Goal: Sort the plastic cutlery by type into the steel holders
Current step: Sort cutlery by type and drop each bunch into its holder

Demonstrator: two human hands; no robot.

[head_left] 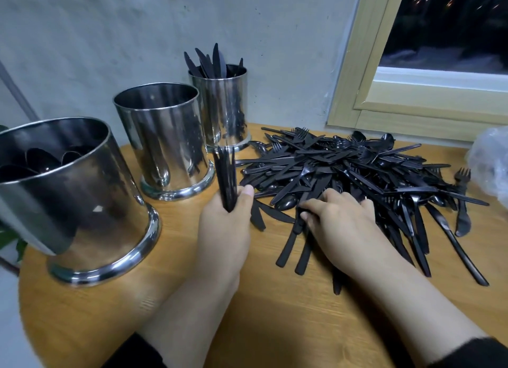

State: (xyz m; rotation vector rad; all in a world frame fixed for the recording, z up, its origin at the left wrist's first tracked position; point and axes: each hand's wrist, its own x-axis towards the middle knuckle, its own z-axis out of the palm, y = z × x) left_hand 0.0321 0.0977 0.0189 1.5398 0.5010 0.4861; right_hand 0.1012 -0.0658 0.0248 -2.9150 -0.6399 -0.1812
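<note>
A big heap of black plastic cutlery lies on the round wooden table. Three steel holders stand at the left: the near holder has spoons in it, the middle holder shows nothing inside from here, and the far holder has knives sticking up. My left hand grips an upright bundle of black forks beside the middle holder. My right hand lies on the heap's near edge, its fingers pinching a black handle.
The table stands against a grey wall, with a window frame at the right. Crumpled clear plastic sits at the table's right edge. Green leaves show beyond the left rim. Loose knives stretch toward the front right.
</note>
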